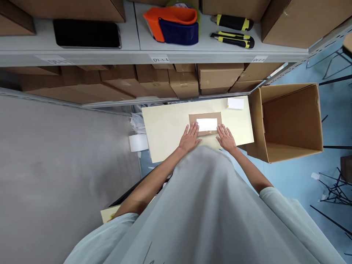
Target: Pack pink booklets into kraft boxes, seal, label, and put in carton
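A small flat brown cardboard package [194, 117] lies on the pale yellow tabletop [167, 128]. On top of it is a blank-looking white label [206, 124], and a strip of clear tape shines at its near edge. My left hand [189, 138] lies flat with fingers stretched out, the tips at the package's left side and the label's edge. With fingers spread, my right hand [226, 137] touches the package's right side near the label. Neither hand grips anything. A small white box [235, 103] sits at the table's far right corner.
A large open cardboard box [291, 121] stands right of the table. Above, a grey shelf [132, 46] bears a phone [86, 33], an orange and blue tape dispenser [173, 25] and two utility knives [233, 31]. Cartons [220, 75] line the lower shelf. A white roll [138, 142] is at left.
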Motion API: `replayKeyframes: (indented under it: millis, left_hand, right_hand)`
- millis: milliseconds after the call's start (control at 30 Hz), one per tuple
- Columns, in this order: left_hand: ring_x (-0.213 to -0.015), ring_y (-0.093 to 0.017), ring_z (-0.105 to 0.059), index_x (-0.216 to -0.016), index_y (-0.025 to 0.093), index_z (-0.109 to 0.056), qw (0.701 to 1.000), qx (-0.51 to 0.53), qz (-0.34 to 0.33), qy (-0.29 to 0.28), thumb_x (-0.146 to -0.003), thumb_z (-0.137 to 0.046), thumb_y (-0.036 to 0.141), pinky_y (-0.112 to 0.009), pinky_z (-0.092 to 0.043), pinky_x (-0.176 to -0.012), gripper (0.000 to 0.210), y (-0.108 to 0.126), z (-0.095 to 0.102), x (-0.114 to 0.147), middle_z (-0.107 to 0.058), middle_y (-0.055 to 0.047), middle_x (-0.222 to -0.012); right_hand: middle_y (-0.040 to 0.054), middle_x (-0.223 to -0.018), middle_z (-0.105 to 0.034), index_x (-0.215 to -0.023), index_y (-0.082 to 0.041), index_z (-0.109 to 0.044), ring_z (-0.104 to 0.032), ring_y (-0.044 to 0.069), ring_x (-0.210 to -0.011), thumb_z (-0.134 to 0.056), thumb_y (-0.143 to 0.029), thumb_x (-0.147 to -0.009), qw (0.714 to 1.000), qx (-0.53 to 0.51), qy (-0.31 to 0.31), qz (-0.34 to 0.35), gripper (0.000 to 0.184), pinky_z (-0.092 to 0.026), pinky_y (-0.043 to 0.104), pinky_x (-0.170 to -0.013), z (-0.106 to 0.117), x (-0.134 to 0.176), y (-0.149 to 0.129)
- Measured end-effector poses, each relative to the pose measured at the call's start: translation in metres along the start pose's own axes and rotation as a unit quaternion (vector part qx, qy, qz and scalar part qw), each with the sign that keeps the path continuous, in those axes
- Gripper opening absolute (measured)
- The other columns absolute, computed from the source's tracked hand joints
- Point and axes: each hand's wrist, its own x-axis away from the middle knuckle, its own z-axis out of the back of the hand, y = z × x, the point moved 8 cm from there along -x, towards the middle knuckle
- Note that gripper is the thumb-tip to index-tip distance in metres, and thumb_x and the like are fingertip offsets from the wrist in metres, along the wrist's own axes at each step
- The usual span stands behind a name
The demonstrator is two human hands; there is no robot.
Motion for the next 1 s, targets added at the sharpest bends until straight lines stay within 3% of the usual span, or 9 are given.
replayKeyframes:
  millis: [100, 267, 400, 633, 733, 867, 1000]
  left_hand:
    - [-0.176, -0.036, -0.009, -0.176, -0.004, -0.023, 1.0, 0.008, 0.006, 0.015, -0.112, -0.035, 0.053, -0.061, -0.003, -0.143, 0.087, 0.005, 0.005, -0.005, -0.012, -0.024, -0.186]
    - [-0.176, -0.035, -0.009, -0.176, -0.003, -0.024, 0.999, 0.02, -0.017, 0.022, -0.113, -0.035, 0.05, -0.058, -0.004, -0.144, 0.084, 0.031, 0.012, -0.037, -0.014, -0.021, -0.186]
    - [-0.176, -0.035, -0.012, -0.175, -0.005, -0.026, 0.999, 0.033, 0.006, 0.013, -0.112, -0.036, 0.052, -0.057, -0.004, -0.144, 0.086, 0.024, 0.01, -0.049, -0.016, -0.023, -0.186]
    - [-0.176, -0.036, -0.008, -0.179, -0.001, -0.015, 0.991, 0.046, 0.115, 0.042, -0.112, -0.032, 0.061, -0.062, -0.002, -0.142, 0.092, -0.016, 0.013, -0.023, -0.011, -0.026, -0.185]
    - [-0.177, -0.035, -0.005, -0.179, 0.001, -0.015, 0.994, 0.04, 0.098, 0.04, -0.113, -0.031, 0.06, -0.062, -0.001, -0.142, 0.09, -0.003, 0.012, -0.016, -0.01, -0.024, -0.186]
    - [-0.177, -0.032, -0.008, -0.179, 0.007, -0.025, 0.999, 0.038, -0.006, -0.013, -0.113, -0.034, 0.056, -0.057, -0.001, -0.144, 0.083, 0.036, -0.003, -0.013, -0.018, -0.017, -0.187]
    - [-0.176, -0.033, -0.012, -0.179, 0.007, -0.025, 0.999, 0.035, 0.016, -0.019, -0.112, -0.035, 0.052, -0.059, -0.003, -0.144, 0.081, 0.035, -0.009, -0.003, -0.017, -0.016, -0.187]
  right_hand:
    - [0.0153, -0.186, -0.021, -0.179, -0.006, -0.022, -0.02, 0.031, -0.175, -0.028, -0.045, -0.118, 1.0, -0.001, 0.013, -0.004, 0.073, -0.018, 0.055, -0.144, 0.005, -0.009, -0.008]
    - [0.0135, -0.186, -0.022, -0.177, -0.007, -0.031, -0.02, 0.029, -0.175, -0.024, -0.042, -0.119, 1.0, -0.005, 0.014, 0.001, 0.069, -0.018, 0.051, -0.144, 0.01, -0.049, -0.029]
    - [0.0138, -0.186, -0.022, -0.177, -0.004, -0.03, -0.019, 0.03, -0.175, -0.025, -0.041, -0.118, 1.0, -0.007, -0.005, 0.001, 0.07, -0.016, 0.052, -0.144, 0.011, -0.065, -0.026]
    - [0.0167, -0.187, -0.014, -0.179, -0.003, -0.019, -0.012, 0.03, -0.177, -0.024, -0.043, -0.117, 0.998, -0.007, 0.001, -0.065, 0.074, -0.015, 0.055, -0.144, 0.02, -0.049, 0.006]
    - [0.0163, -0.188, -0.014, -0.179, -0.004, -0.021, -0.013, 0.03, -0.177, -0.024, -0.041, -0.117, 0.999, -0.015, 0.005, -0.052, 0.072, -0.016, 0.056, -0.144, 0.019, -0.043, -0.002]
    - [0.0106, -0.186, -0.023, -0.177, -0.013, -0.035, -0.017, 0.028, -0.176, -0.027, -0.04, -0.118, 0.997, -0.041, -0.02, 0.057, 0.066, -0.018, 0.055, -0.144, 0.007, -0.03, -0.03]
    - [0.0107, -0.185, -0.025, -0.177, -0.011, -0.033, -0.021, 0.028, -0.175, -0.026, -0.038, -0.118, 0.997, -0.044, -0.026, 0.051, 0.066, -0.018, 0.055, -0.144, 0.001, -0.013, -0.018]
